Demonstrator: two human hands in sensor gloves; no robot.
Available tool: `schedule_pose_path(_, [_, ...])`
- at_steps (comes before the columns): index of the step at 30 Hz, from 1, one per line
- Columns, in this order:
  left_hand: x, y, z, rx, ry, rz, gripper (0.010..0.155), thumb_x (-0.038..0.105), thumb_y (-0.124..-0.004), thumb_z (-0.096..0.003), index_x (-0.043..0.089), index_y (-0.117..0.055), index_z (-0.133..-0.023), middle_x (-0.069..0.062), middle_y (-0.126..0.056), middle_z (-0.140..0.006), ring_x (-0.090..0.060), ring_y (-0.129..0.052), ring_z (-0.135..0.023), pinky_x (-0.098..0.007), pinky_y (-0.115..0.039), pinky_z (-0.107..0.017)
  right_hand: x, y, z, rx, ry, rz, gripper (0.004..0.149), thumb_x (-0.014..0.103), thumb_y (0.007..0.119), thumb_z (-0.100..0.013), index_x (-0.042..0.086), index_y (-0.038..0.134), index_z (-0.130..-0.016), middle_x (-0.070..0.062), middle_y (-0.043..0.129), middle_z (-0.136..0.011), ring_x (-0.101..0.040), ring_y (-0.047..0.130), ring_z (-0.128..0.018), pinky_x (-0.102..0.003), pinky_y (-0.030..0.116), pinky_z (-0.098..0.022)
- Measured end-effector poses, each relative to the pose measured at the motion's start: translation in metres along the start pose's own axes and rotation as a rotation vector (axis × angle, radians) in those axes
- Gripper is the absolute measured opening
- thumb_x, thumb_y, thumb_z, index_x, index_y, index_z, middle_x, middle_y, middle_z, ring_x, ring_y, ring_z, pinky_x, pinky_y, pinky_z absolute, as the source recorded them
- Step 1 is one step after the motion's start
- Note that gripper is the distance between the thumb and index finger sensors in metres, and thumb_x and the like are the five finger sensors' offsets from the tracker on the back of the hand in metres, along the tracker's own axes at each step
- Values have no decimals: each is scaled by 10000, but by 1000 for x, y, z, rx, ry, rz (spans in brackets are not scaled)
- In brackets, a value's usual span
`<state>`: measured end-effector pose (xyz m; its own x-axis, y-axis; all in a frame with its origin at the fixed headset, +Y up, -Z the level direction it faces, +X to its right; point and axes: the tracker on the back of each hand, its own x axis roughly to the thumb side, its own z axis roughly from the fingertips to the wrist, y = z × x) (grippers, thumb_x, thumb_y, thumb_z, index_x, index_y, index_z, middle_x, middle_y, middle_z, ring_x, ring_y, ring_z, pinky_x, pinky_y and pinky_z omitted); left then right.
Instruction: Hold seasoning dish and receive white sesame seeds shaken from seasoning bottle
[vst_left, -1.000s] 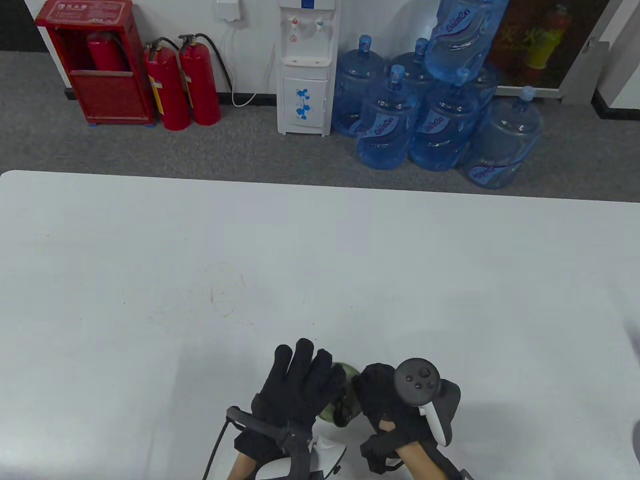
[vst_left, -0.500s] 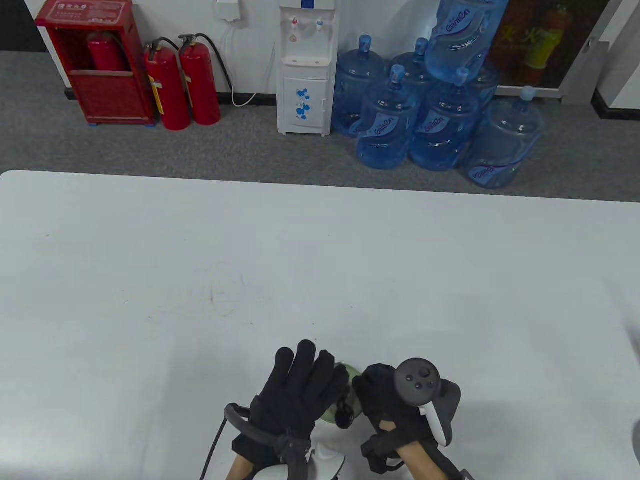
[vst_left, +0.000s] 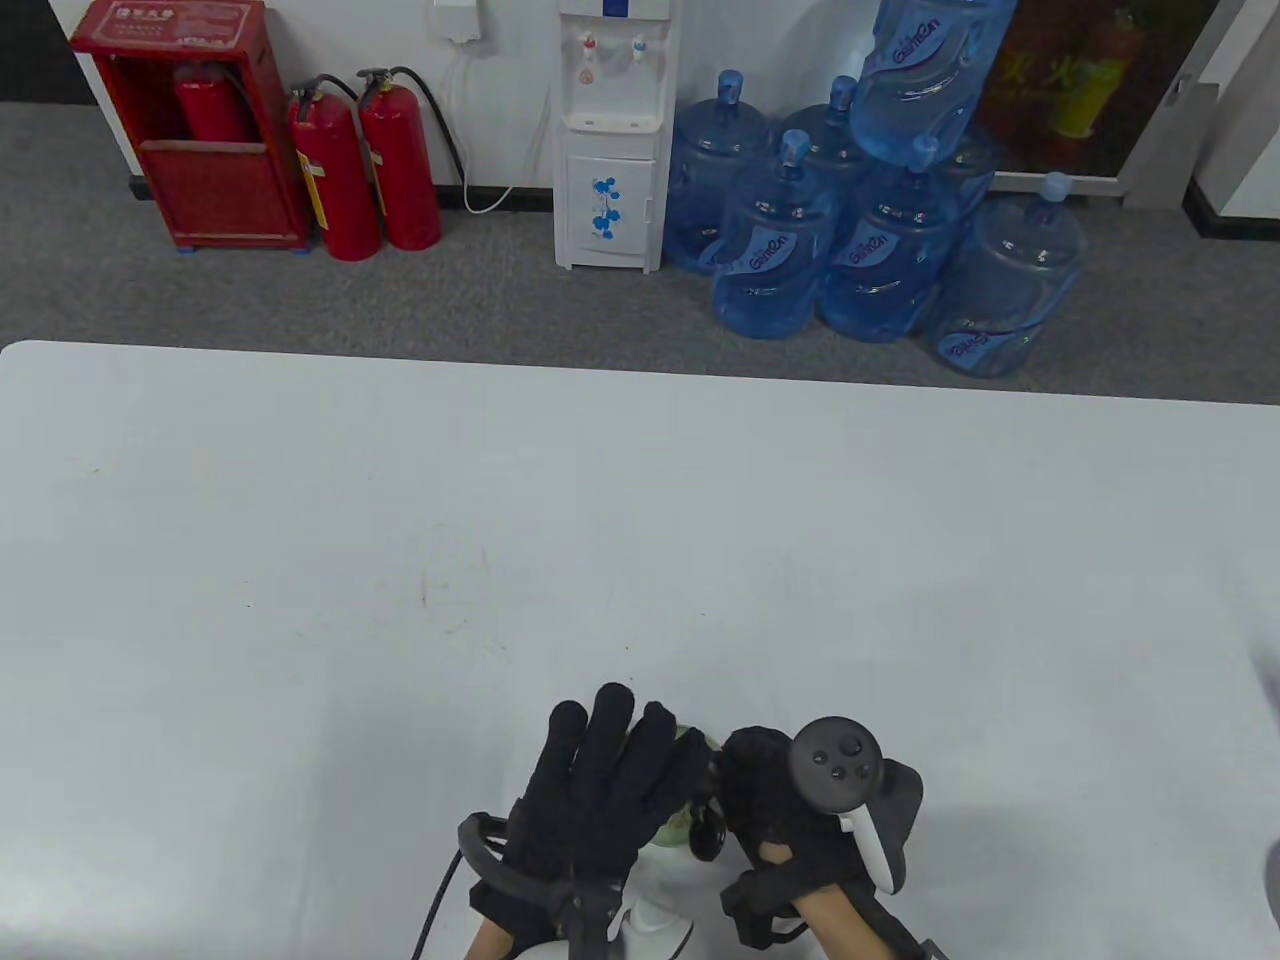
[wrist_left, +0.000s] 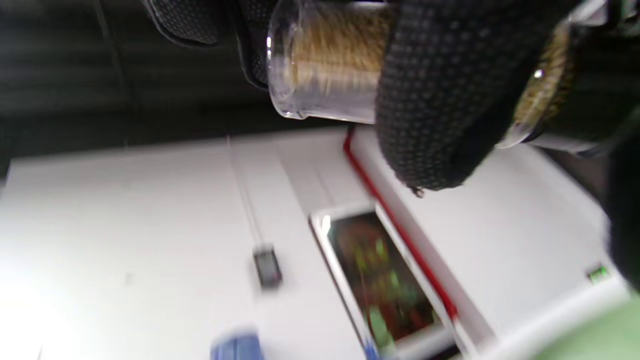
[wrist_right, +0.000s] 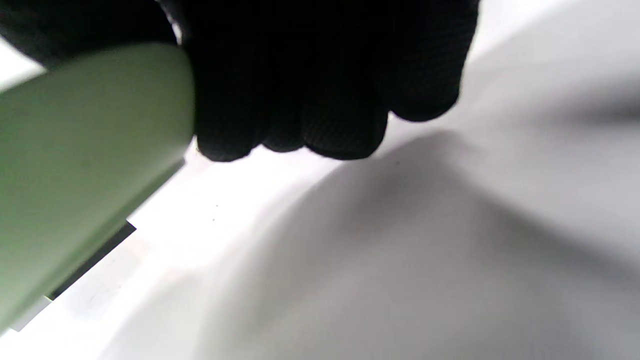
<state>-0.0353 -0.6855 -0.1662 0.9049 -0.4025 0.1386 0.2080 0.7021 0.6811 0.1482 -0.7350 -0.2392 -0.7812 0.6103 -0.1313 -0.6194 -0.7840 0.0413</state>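
left hand (vst_left: 600, 790) wraps the seasoning bottle (wrist_left: 325, 60), clear body with tan sesame seeds inside, fingers (wrist_left: 440, 100) curled round it; right hand (vst_left: 770, 810) grips the green seasoning dish (wrist_right: 85, 160) by its rim, fingers (wrist_right: 320, 100) clenched over the edge; dish sits between the two hands near the table's (vst_left: 640, 520) front edge, mostly hidden in table view, just a green sliver (vst_left: 690, 740) showing; vs half a second ago left hand has shifted right and rolled further over the dish, covering more of it, dark cap end now pokes out lower between the hands; looks like the tip-and-shake is underway, no seeds visible falling; left hand back-up, fingers pointing away; right hand knuckles up, tracker on top, wrist coming in from bottom edge
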Motion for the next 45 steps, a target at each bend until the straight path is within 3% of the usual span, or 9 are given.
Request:
schedule_pose_path(4, [-10, 21, 7, 244, 20, 5, 640, 431, -1070, -335, 610, -734, -850, 246, -729, -1006, -208, -769, -1051, -528, -622, -794, 1, -1, 1, -1, -4, -10, 384, 528, 877, -437, 214, 973, -635, 43, 886, -886, -207, 972, -720, -395, 826, -573])
schedule_pose_path(7, [-1, -6, 3, -44, -24, -12, 640, 396, -1086, -316, 604, -774, -835, 248, -763, -999, -216, -789, -1056, -561, -590, -818, 0, 1, 0, 1, -2, 6, 381, 530, 876, -437, 218, 973, -634, 47, 886, -886, -204, 970, -722, -394, 827, -573])
schedule_pose_path(14, [-2, -7, 4, -35, -24, -25, 638, 415, -1085, -314, 614, -772, -834, 262, -771, -994, -198, -804, -1053, -556, -602, -819, -1, 0, 0, 0, 0, 8, 383, 530, 876, -437, 216, 973, -635, 46, 887, -885, -204, 971, -722, -394, 826, -573])
schedule_pose_path(17, [-10, 17, 7, 216, 26, 22, 640, 423, -1072, -337, 601, -741, -854, 244, -735, -1005, -216, -771, -1051, -537, -615, -796, 0, -3, 0, -4, -5, -13, 385, 530, 877, -437, 215, 973, -636, 43, 885, -886, -206, 969, -723, -395, 826, -574])
schedule_pose_path(20, [0, -7, 4, -50, -12, -31, 641, 411, -1086, -312, 611, -773, -834, 261, -767, -995, -203, -801, -1053, -555, -601, -820, 0, -1, -1, 0, -5, 9, 384, 530, 876, -437, 215, 973, -636, 45, 886, -886, -204, 971, -721, -394, 826, -574])
schedule_pose_path(23, [-11, 21, 9, 258, 25, 28, 641, 429, -1070, -340, 598, -734, -859, 240, -733, -1004, -216, -772, -1047, -539, -603, -799, 0, -3, 1, -4, -6, -8, 384, 528, 877, -438, 213, 973, -636, 43, 885, -887, -205, 971, -722, -396, 826, -574])
schedule_pose_path(27, [-5, -11, 5, -59, -25, -44, 641, 422, -1085, -311, 604, -776, -842, 252, -781, -992, -207, -822, -1041, -569, -589, -818, -1, 0, -1, 0, -3, 18, 383, 528, 877, -437, 214, 974, -635, 42, 886, -885, -206, 969, -723, -396, 826, -573])
schedule_pose_path(37, [-12, 17, 9, 232, 9, 53, 640, 426, -1070, -339, 606, -735, -853, 249, -731, -1005, -212, -769, -1053, -540, -595, -808, 0, -4, 1, -10, -7, -11, 384, 529, 876, -438, 215, 973, -636, 44, 886, -887, -206, 971, -721, -395, 826, -574])
schedule_pose_path(45, [-23, -9, 1, -68, 125, 240, 646, 463, -1064, -307, 599, -762, -862, 188, -632, -1087, -205, -719, -1082, -543, -585, -825, -7, -13, -5, -39, 21, -50, 387, 527, 877, -436, 209, 974, -636, 43, 886, -885, -210, 970, -721, -397, 824, -574])
